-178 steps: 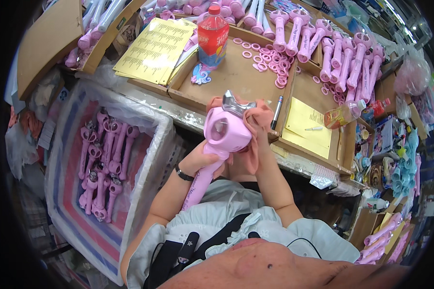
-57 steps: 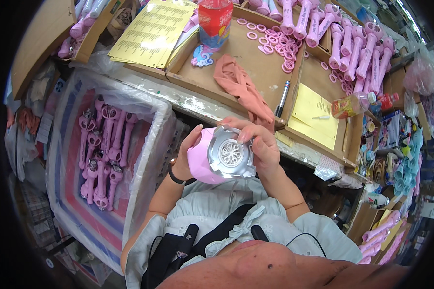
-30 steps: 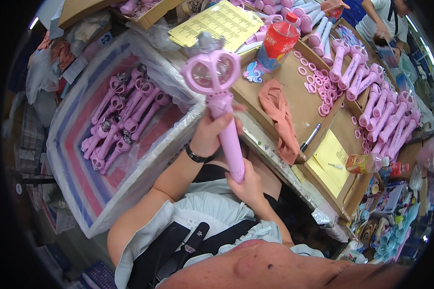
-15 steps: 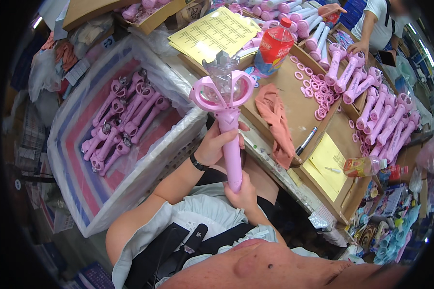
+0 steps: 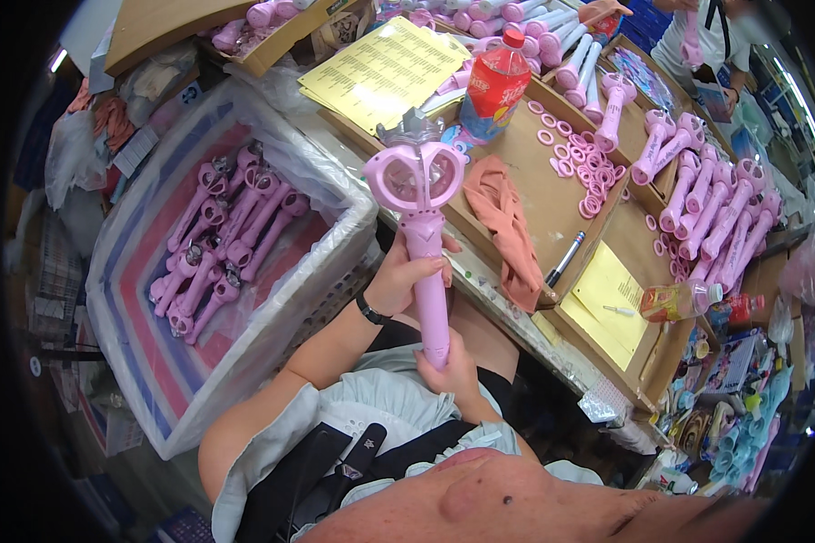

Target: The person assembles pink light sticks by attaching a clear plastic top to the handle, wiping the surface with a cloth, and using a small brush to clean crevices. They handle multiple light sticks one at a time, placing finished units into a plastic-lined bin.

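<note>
Premises are a workshop or factory floor for small goods; like pink wands [image 5: 738,204] stand ranked in batches at the worn desk [image 5: 493,291]; the held wand [image 5: 433,303] is of the same pattern; loose rings [image 5: 591,176] lie in open cardboard trays [image 5: 545,210]; more wands fill a plastic-lined crate [image 5: 267,317]; a second person [image 5: 668,41] holds a similar piece; strip lights [image 5: 806,100] run behind.
</note>
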A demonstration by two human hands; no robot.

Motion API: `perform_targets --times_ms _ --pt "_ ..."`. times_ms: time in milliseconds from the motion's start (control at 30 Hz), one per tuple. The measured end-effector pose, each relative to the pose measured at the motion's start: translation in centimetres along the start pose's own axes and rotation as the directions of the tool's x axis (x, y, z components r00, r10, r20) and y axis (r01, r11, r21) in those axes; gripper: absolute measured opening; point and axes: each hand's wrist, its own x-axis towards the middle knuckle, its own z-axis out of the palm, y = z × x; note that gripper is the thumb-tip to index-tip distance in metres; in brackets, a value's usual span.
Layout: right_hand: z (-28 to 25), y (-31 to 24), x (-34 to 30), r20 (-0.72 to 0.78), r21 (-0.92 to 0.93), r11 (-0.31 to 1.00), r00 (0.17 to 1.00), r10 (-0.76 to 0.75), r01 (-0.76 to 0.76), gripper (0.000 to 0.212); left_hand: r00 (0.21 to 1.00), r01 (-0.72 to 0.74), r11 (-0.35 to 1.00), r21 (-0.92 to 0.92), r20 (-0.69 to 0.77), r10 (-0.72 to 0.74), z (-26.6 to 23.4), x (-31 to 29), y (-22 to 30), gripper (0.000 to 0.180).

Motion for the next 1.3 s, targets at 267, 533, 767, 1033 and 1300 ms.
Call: perform_targets --times_ms 267,533,767,1033,1300 --pt "-0.1 0.1 -0.1 0.006 -0.006 1.000 1.000 -0.030 0.030 0.050 1.000 -0.027 0.996 -0.082 -0.017 0.026 -0.5 -0.4 -0.6 0.056" --pt "-1.5 -1.0 0.2 0.252 0.092 0.996 0.968 -0.010 -0.014 0.055 0.965 -0.246 0.955 -0.165 -0.130 0.226 -3.7 2.1 1.1 0.094" --pt "-11.8 -2.0 4.5 -0.176 -0.346 0.879 0.897 -0.405 0.329 0.018 0.966 -0.203 0.853 -0.482 0.041 0.253 -6.9 2.1 4.0 0.098" --pt "-26.0 5.2 6.4 -0.179 -0.976 0.155 0.966 -0.188 -0.151 0.014 0.981 -0.001 0.912 -0.409 0.177 0.080 -6.9 2.1 4.3 0.104" --pt "-22.7 2.0 6.0 -0.394 -0.611 0.750 0.919 -0.011 -0.253 0.012 0.923 0.164 0.790 -0.591 0.374 0.089 -4.1 2.6 2.6 0.116"
